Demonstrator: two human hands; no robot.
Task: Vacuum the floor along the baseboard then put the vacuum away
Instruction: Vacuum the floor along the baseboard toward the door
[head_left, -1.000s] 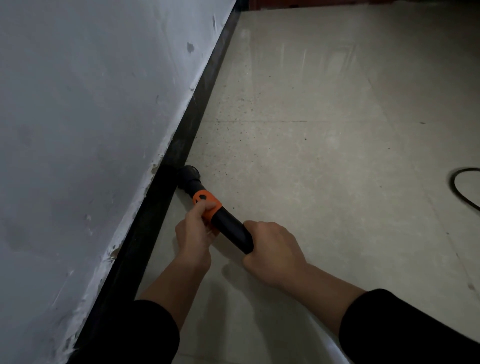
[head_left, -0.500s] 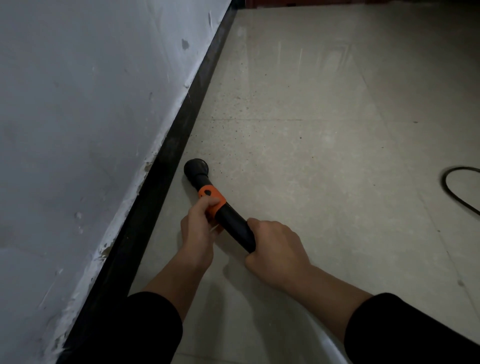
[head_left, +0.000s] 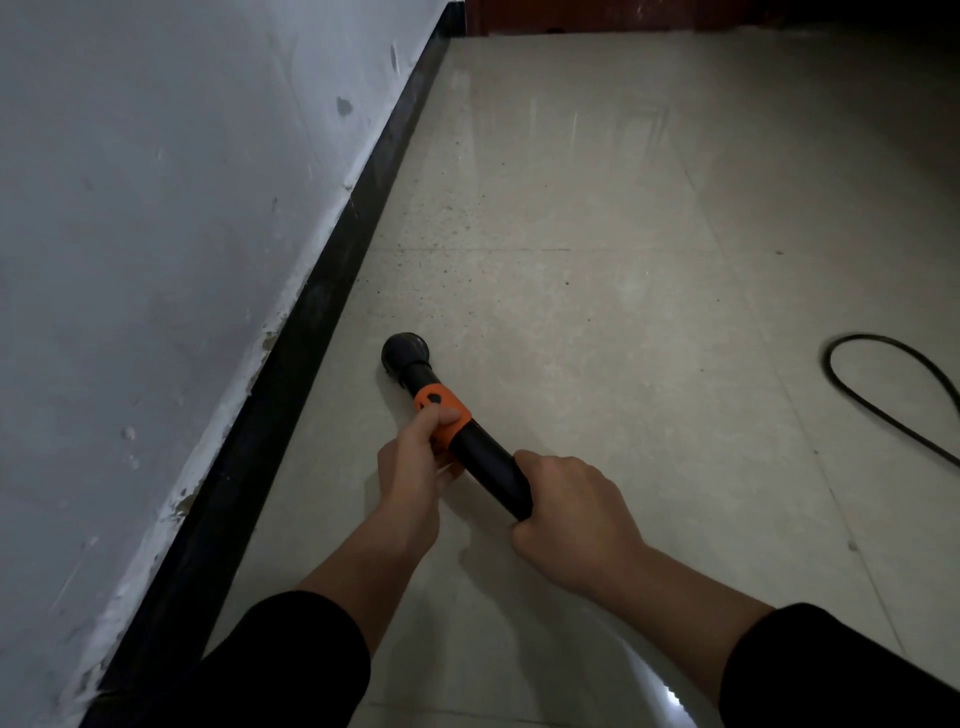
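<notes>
Head view: left hand (head_left: 410, 470) fingers (head_left: 439, 417) around orange collar (head_left: 435, 401) of vacuum wand (head_left: 422, 375), right hand (head_left: 571, 519) fingers (head_left: 540, 470) around shaft (head_left: 491, 470)

Rear end of the tube (head_left: 488, 470) hidden inside the right hand (head_left: 571, 519); what it joins cannot be told. Near side of the collar (head_left: 441, 408) covered by the left hand (head_left: 408, 475). Underside of the nozzle (head_left: 405, 353) unseen. Loop of cable (head_left: 893, 389) cut by the right edge; both sleeves (head_left: 291, 670) cut by the bottom edge. Reddish-brown panel (head_left: 597, 15) at the top edge: too little shows to identify. Pale streak (head_left: 662, 693) at the bottom edge: blurred, unidentifiable. Dark specks (head_left: 448, 271): too small to identify.
</notes>
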